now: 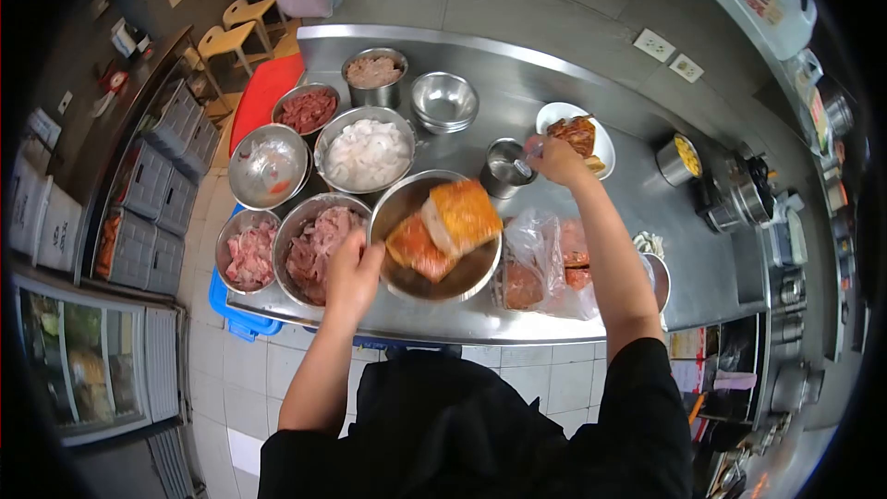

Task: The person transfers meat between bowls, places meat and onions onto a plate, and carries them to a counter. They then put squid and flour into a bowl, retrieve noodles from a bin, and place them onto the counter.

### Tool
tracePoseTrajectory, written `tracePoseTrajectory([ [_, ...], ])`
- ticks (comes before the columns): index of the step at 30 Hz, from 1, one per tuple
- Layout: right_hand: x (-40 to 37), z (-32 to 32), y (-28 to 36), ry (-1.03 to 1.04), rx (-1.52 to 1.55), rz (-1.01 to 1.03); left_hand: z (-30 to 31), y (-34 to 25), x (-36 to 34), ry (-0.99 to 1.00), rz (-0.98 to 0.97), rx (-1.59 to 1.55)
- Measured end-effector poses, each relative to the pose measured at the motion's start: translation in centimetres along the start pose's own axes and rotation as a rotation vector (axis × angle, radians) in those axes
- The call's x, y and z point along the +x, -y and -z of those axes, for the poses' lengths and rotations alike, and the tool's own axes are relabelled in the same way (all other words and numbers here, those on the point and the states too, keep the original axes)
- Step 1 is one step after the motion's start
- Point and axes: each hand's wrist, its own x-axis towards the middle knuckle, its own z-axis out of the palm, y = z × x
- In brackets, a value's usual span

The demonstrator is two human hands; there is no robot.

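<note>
My left hand (353, 275) is closed on the left rim of a large metal bowl (480, 279). Inside it lie two thick slabs of browned pork belly (464, 216), one leaning over the other. My right hand (560, 164) reaches over the table between a steel pot (507, 169) and a white oval plate (604, 144). Its fingers are pinched around something small and partly see-through that I cannot make out. Dark roasted meat (573, 135) lies on that plate. Below my right forearm are clear plastic bags (539, 263) with reddish meat inside.
Bowls of raw meat (251, 252), pale white pieces (368, 155) and mince (374, 71) crowd the left side. Stacked empty bowls (444, 100) stand at the back. A pot of yellow pieces (681, 159) is on the right. The steel table's front edge (517, 334) runs before me.
</note>
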Motion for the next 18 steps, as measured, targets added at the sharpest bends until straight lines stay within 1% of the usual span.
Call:
tracePoseTrajectory([
  [1,0.7,-0.9,-0.9,0.149,-0.153,0.077,0.2,0.5,-1.8,0.017,0.048,-0.063],
  [2,2.1,-1.6,-1.6,0.197,-0.257,0.123,0.3,0.7,-3.7,0.002,0.071,-0.054],
  [4,5.3,-2.1,-1.5,0.044,-0.201,0.150,0.4,1.0,-7.3,0.066,0.276,-0.030],
  [5,7.9,-2.4,-1.5,0.053,-0.114,0.152,0.2,1.5,-8.9,0.048,0.299,-0.029],
  [6,10.6,-3.9,-2.1,-0.038,-0.071,0.137,-0.1,2.1,-10.3,0.042,0.337,0.027],
  [7,12.9,-5.2,-2.1,-0.021,-0.065,0.158,-0.5,2.7,-11.6,0.034,0.374,0.082],
  [8,14.9,-6.5,-1.7,-0.072,-0.054,0.056,-1.5,4.1,-12.9,-0.024,0.385,-0.018],
  [9,16.6,-7.7,-1.4,-0.129,-0.045,-0.045,-2.3,4.4,-13.6,-0.051,0.394,-0.022],
  [10,17.8,-8.7,-1.1,-0.124,-0.041,-0.018,-3.2,4.6,-14.0,-0.075,0.428,-0.056],
  [11,19.1,-10.0,-1.2,-0.057,-0.112,-0.087,-3.9,4.7,-14.3,-0.097,0.457,-0.087],
  [12,20.0,-11.0,-1.2,0.008,-0.183,-0.158,-4.6,4.8,-14.4,-0.115,0.450,-0.026],
  [13,20.7,-11.9,-1.4,0.010,-0.178,-0.136,-5.9,6.8,-15.2,-0.156,0.436,-0.034],
  [14,21.1,-12.4,-1.8,-0.019,-0.134,-0.193,-6.5,7.2,-15.4,-0.159,0.431,-0.028],
  [15,21.6,-12.7,-2.1,-0.047,-0.090,-0.250,-7.1,7.1,-15.4,-0.161,0.424,-0.021],
  [16,22.0,-12.8,-2.5,-0.044,-0.084,-0.233,-7.6,6.9,-15.3,-0.168,0.463,-0.081],
  [17,22.1,-12.5,-2.5,-0.052,-0.037,-0.258,-7.7,6.3,-15.1,-0.186,0.463,-0.078],
  [18,22.3,-12.4,-2.4,-0.061,0.010,-0.287,-7.7,5.6,-14.9,-0.159,0.463,-0.050],
])
